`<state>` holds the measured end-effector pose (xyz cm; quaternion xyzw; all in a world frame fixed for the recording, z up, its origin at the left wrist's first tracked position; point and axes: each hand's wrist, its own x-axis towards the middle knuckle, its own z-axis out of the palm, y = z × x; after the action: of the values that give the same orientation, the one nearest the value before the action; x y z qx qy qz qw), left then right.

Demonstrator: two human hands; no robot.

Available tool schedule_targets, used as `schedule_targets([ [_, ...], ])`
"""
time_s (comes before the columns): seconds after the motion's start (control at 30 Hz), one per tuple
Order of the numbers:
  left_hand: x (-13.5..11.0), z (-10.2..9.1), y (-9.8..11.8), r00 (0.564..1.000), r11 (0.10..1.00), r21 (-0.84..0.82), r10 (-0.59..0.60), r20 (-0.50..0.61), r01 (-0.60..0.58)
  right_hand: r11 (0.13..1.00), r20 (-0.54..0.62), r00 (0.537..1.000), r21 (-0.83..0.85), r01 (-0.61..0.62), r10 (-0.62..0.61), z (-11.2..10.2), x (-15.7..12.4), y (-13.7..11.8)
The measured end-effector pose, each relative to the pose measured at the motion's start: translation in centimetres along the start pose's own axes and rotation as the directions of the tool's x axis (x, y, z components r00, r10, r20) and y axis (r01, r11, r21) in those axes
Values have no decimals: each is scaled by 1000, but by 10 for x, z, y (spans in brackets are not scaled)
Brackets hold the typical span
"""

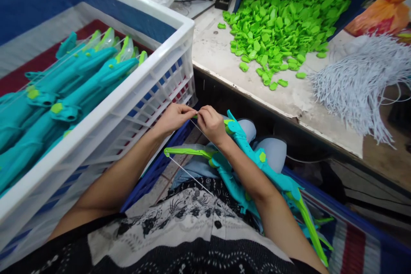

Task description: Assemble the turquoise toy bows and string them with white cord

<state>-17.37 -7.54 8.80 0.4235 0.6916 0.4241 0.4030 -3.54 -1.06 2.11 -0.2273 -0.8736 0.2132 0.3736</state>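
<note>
Two teal toy crossbows with lime-green limbs rest across my lap; the nearer-to-bench toy crossbow (272, 169) lies partly under my right forearm. My left hand (176, 118) is closed in a pinch on a thin white string (201, 130). Right beside it, my right hand (211, 123) is closed around the end of that crossbow's green limb, and the fingertips of both hands meet there. The exact spot where string and limb touch is hidden by my fingers. Below the hands, the second crossbow's green limb (189, 151) sticks out, with a white string (189, 174) running from its tip.
At the left stands a white plastic crate (184, 34) holding several strung teal crossbows (86, 72). A bench (218, 51) ahead carries a heap of small green plastic pieces (272, 38) and a bundle of white strings (356, 81). A blue crate (359, 218) sits at lower right.
</note>
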Motion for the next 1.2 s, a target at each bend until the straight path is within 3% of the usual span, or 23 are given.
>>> schedule_targets([
  [0.13, -3, 6, -3, 993, 992, 81, 104, -49, -99, 978, -25, 980, -63, -197, 196, 4, 7, -1],
  [0.2, -5, 4, -7, 985, 983, 87, 168, -48, -163, 978, 1, 978, -30, -207, 207, -5, 9, 0],
  [0.27, -13, -6, -14, 977, 981, 43, 193, -88, -190, 984, 17, 984, 6, -176, 176, -27, 0, 4],
  [0.33, -32, -22, -27, 967, 993, -30, 107, -233, -117, 979, -9, 980, -46, -200, 200, -59, -23, 10],
  [0.4, -60, -36, -49, 904, 990, -135, -94, -417, 41, 936, -31, 956, -197, -293, 293, -94, -60, 16],
  [0.43, -78, -40, -61, 867, 974, -193, -195, -459, 117, 898, -16, 938, -285, -336, 346, -109, -81, 17],
  [0.47, -96, -40, -75, 856, 956, -222, -271, -440, 189, 856, 24, 918, -369, -360, 397, -121, -102, 18],
  [0.5, -113, -36, -87, 875, 941, -194, -332, -353, 279, 817, 79, 893, -447, -365, 443, -130, -123, 17],
  [0.53, -129, -27, -98, 909, 937, -108, -348, -230, 331, 781, 137, 865, -513, -356, 483, -134, -141, 15],
  [0.57, -141, -14, -106, 946, 951, 9, -307, -107, 310, 754, 188, 836, -564, -338, 516, -135, -156, 13],
  [0.6, -150, 2, -111, 978, 971, 120, -210, 10, 207, 734, 223, 812, -597, -324, 539, -135, -166, 11],
  [0.63, -153, 21, -114, 991, 978, 204, -58, 120, 33, 724, 240, 796, -611, -321, 555, -133, -173, 10],
  [0.67, -153, 41, -114, 965, 949, 258, 120, 232, -180, 729, 250, 789, -601, -328, 561, -133, -175, 11],
  [0.73, -141, 83, -110, 811, 773, 321, 396, 430, -547, 771, 277, 778, -514, -376, 564, -137, -169, 19],
  [0.77, -133, 102, -106, 733, 662, 357, 460, 501, -659, 795, 308, 762, -441, -416, 570, -144, -162, 26],
  [0.8, -123, 119, -101, 683, 563, 401, 486, 546, -722, 812, 360, 733, -353, -465, 576, -153, -154, 35],
  [0.87, -104, 145, -88, 639, 421, 481, 489, 594, -769, 800, 524, 637, -163, -577, 566, -173, -139, 53],
  [1.0, -68, 162, -52, 559, 277, 485, 445, 700, -829, 566, 852, 327, 44, -823, 409, -200, -121, 83],
  [1.03, -60, 162, -42, 560, 258, 498, 426, 710, -828, 494, 891, 256, 41, -869, 376, -202, -120, 89],
  [1.1, -46, 161, -24, 617, 239, 572, 391, 683, -785, 388, 923, 154, 6, -922, 352, -201, -120, 100],
  [1.17, -35, 163, -10, 661, 220, 631, 378, 648, -744, 341, 913, 113, -30, -940, 392, -199, -122, 109],
  [1.2, -32, 166, -5, 659, 204, 637, 386, 645, -743, 332, 896, 108, -46, -942, 431, -198, -122, 113],
])
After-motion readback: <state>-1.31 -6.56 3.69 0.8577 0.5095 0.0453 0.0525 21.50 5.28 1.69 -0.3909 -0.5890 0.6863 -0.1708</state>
